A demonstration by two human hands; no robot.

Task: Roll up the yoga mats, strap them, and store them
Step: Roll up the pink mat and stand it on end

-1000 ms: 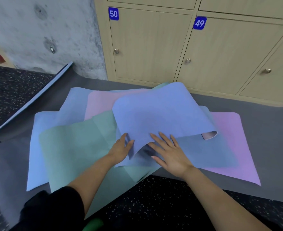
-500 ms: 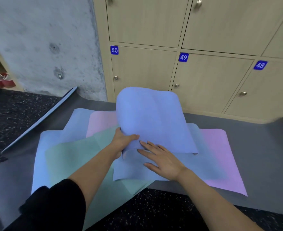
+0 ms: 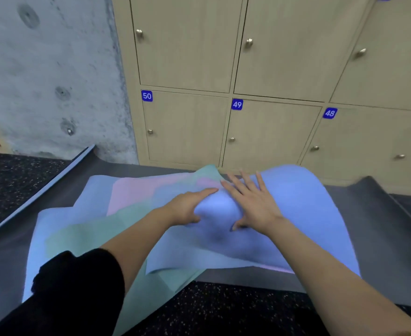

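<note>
A pile of thin yoga mats lies on the floor before me. On top is a blue mat [image 3: 294, 204], humped up and folded over toward the lockers. Under it show a green mat [image 3: 97, 236], a pink mat [image 3: 136, 195] and another light blue mat [image 3: 54, 219]. My left hand [image 3: 187, 207] presses on the hump's left side with straight fingers. My right hand [image 3: 250, 202] lies flat on the hump, fingers spread, thumb tucked against the fabric. Both hands sit close together on the blue mat.
A large dark grey mat [image 3: 369, 221] lies under the pile, its edges curling up at left and right. Wooden lockers [image 3: 269, 132] numbered 50, 49, 48 stand just behind. A concrete wall [image 3: 47, 73] is at left. Speckled black floor [image 3: 223, 309] lies in front of me.
The blue mat's raised flap has been pushed forward and down toward the lockers. Both hands moved forward onto its hump; the left hand let go of the edge and now presses flat.
</note>
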